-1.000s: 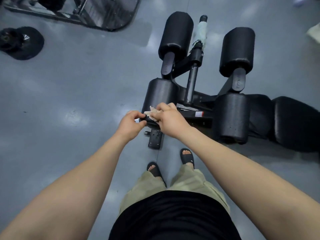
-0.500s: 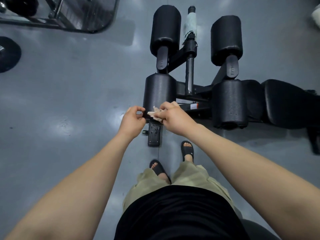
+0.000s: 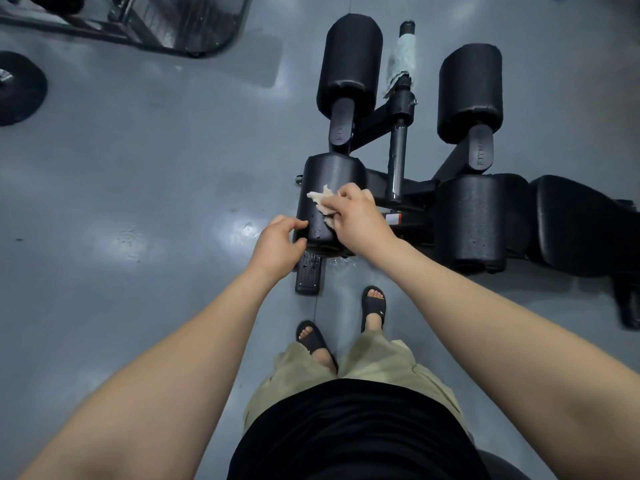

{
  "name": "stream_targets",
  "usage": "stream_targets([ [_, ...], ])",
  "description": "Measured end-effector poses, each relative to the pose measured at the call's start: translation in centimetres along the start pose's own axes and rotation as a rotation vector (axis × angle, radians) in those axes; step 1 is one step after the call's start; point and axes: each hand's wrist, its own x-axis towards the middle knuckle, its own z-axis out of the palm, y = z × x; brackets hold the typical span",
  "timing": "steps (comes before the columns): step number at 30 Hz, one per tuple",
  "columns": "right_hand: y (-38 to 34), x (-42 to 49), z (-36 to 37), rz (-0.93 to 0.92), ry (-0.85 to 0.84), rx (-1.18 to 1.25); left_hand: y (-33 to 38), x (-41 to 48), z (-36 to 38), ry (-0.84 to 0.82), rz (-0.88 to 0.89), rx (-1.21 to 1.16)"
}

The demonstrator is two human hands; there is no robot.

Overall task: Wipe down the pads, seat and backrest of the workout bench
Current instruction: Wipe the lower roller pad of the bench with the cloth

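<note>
Workout bench (image 3: 571, 223) sits on the grey floor (image 3: 138, 168), just ahead of the person's sandalled feet (image 3: 374, 303), padding running off to the right. Right hand (image 3: 356, 223) clutches a crumpled pale cloth (image 3: 320, 202) and presses it onto the near left roller pad (image 3: 329, 178). Left hand (image 3: 277, 242) curls round that pad's near end. A second cloth (image 3: 401, 60) drapes the centre post (image 3: 398, 150).

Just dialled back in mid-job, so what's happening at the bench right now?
A person stands over the workout bench. Their right hand presses a crumpled cloth onto the nearest foam roller pad, while the left hand holds that pad's end. Neither hand is on the seat cushions.
</note>
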Motion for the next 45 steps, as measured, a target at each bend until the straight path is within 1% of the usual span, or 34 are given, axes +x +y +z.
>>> stream_targets([
  [6,0.1,-1.2,0.9,-0.123,-0.045,-0.016,0.3,-0.1,-0.1,0.007,-0.017,-0.031],
  [12,0.8,-2.7,1.2,-0.143,-0.043,0.012,0.7,-0.6,0.0,0.069,-0.082,-0.079],
  [15,1.4,-3.7,0.7,-0.133,-0.072,0.032,1.2,-0.8,0.0,0.047,-0.037,-0.068],
  [19,2.2,-5.1,-0.1,-0.112,-0.105,0.040,1.8,-1.2,0.0,-0.001,0.075,-0.005],
  [21,2.4,-5.3,-0.5,-0.116,-0.046,0.022,2.0,-1.3,-0.1,-0.022,0.136,0.037],
  [24,1.7,-3.8,-1.0,-0.053,0.107,0.013,1.9,-0.9,-0.3,-0.047,0.177,0.088],
  [28,0.2,0.5,-1.1,0.038,0.205,-0.033,1.0,-0.6,-0.1,-0.044,0.137,0.146],
  [30,0.1,2.5,-0.8,0.112,0.200,-0.069,0.8,-0.6,0.0,-0.046,0.083,0.111],
  [32,0.2,3.4,-0.4,0.188,0.144,-0.100,0.7,-0.5,0.0,-0.046,0.046,0.062],
  [33,0.4,3.6,-0.1,0.193,0.125,-0.117,0.7,-0.5,0.1,-0.040,0.036,0.046],
  [36,0.9,2.9,0.5,0.086,0.133,-0.140,0.5,-0.6,0.2,-0.033,0.016,-0.011],
  [40,1.5,1.0,1.2,-0.064,0.144,-0.106,0.4,-0.8,0.6,-0.006,0.014,-0.048],
  [45,1.0,-1.3,1.7,-0.188,0.096,-0.060,0.6,-0.8,0.7,0.011,0.002,-0.054],
])
